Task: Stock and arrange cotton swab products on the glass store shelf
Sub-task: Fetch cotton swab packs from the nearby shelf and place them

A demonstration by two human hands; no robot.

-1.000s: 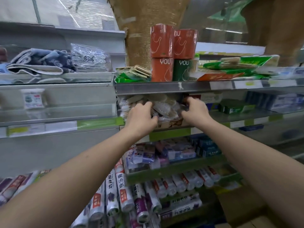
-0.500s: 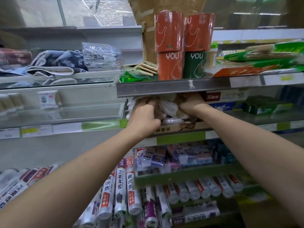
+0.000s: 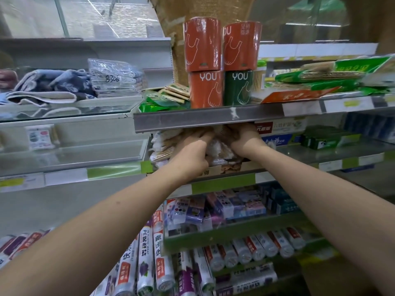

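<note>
Under the metal shelf lip [image 3: 192,120], both hands — left hand [image 3: 190,152], right hand [image 3: 245,141] — clutch the cotton swab packs [image 3: 215,149] heaped in the cardboard tray [image 3: 233,167]. Loose packs on the left could slide off the edge — the heap looks unstable.

A shop: stocked shelves [image 3: 213,119] with price strips [image 3: 224,186], packaged rolls [image 3: 203,45], boxed goods [image 3: 241,206]

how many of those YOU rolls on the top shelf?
4. Two orange rolls stacked on top; below them an orange roll on the left and a green roll on the right. More may be hidden behind.
</note>
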